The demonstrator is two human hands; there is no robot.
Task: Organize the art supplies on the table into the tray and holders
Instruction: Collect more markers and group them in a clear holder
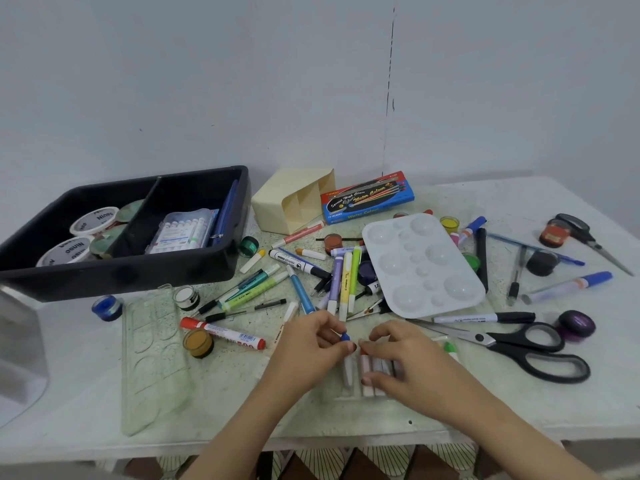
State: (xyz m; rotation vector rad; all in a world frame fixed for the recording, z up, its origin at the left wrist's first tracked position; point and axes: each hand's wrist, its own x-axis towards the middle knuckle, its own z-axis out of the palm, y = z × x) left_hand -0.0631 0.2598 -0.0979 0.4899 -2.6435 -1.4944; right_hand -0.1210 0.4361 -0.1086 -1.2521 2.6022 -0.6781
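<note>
While fingers (334, 332) pinch, marker (347, 367) points away.

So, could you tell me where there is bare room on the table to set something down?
Bare table lies in front of the black tray, left of the clear stencil, and at the near right corner below the large scissors. Between tray and white palette it is crowded with markers.

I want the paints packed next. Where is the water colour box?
In the head view, the water colour box lies far centre, just right of the cream holder, behind the white palette.
</note>
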